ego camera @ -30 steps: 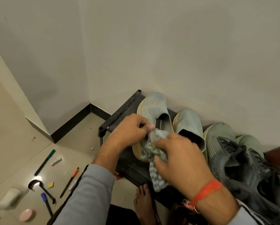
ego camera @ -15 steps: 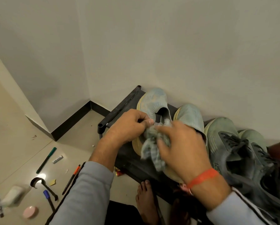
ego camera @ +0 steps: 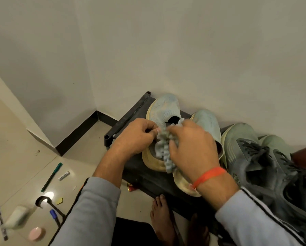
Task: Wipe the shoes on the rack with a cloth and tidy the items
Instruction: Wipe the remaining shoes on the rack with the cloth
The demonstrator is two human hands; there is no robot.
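Both hands (ego camera: 166, 139) on bunched cloth (ego camera: 163, 148), apparently hanging lengthwise downward.

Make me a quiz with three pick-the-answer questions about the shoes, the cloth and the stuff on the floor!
1. Where is the green pen?
A. On the rack
B. On the floor, left of the rack
C. Inside a shoe

2. What colour is the band on the right wrist?
A. Orange
B. Blue
C. White

3. What is happening with the cloth?
A. It lies alone on the floor
B. It hangs on the wall
C. Both hands hold it over a pale blue shoe

Answers:
1. B, the pen lies on the tiles beside the black rack.
2. A, an orange band circles that wrist.
3. C, the left hand and right hand pinch the bunched cloth above the leftmost shoe.
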